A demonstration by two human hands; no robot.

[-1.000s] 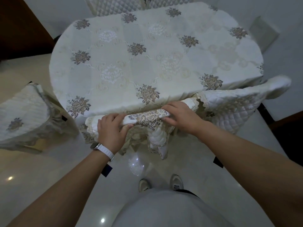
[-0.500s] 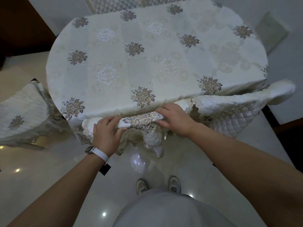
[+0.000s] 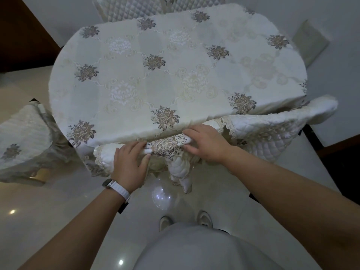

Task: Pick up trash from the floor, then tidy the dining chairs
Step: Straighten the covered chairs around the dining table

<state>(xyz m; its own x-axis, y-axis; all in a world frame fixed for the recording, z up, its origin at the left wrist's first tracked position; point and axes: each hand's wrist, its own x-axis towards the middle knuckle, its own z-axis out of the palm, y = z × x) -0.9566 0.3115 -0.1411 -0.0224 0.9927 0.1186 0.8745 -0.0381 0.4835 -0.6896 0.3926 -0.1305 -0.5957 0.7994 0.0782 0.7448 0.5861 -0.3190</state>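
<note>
Two hands on it: left hand (image 3: 129, 162) and right hand (image 3: 206, 143) curl over the near chair (image 3: 167, 151) back, tucked at the table (image 3: 155, 84) edge. Four chairs counted: left chair (image 3: 19, 137), right chair (image 3: 272, 129) and far chair (image 3: 132, 8) too.

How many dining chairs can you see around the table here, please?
4. The near chair, held by the left hand and right hand; the right chair beside it; the left chair at the table's left; the far chair, cropped at the top. Others may be hidden.
</note>
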